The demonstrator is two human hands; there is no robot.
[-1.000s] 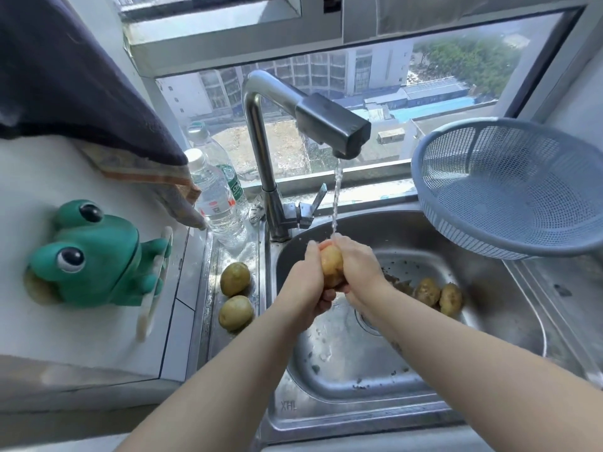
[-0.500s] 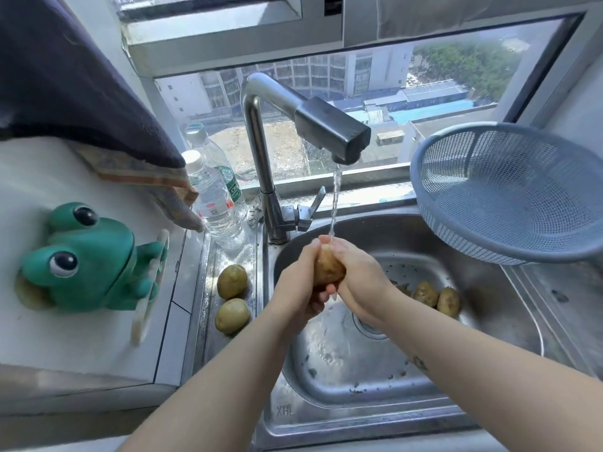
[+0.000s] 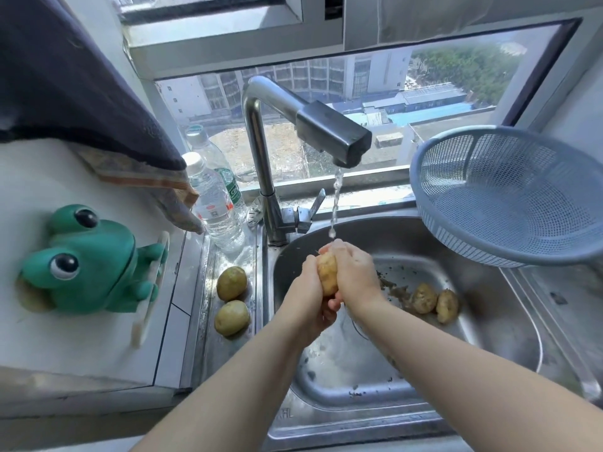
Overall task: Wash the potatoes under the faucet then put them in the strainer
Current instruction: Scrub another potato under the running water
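A wet yellow potato [image 3: 327, 272] sits between both hands over the steel sink [image 3: 489, 337]. My left hand [image 3: 306, 298] cups it from the left and below; my right hand [image 3: 354, 272] wraps it from the right. Water runs from the faucet [image 3: 332, 132] onto the top of my right hand and the potato. Two dirty potatoes [image 3: 434, 301] lie in the sink basin at the right. On the ledge left of the sink rest two cleaner potatoes [image 3: 231, 300]. The blue strainer [image 3: 502, 194] stands tilted at the sink's far right corner, with nothing in it.
Two plastic water bottles [image 3: 215, 197] stand left of the faucet base. A green frog holder [image 3: 88, 259] hangs on the white wall at left, under a dark cloth [image 3: 65, 76]. Dirt specks lie in the sink basin. The window runs behind the faucet.
The hands keep rubbing the potato under the stream; it has turned from tilted to more upright between the palms. Nothing else has moved.
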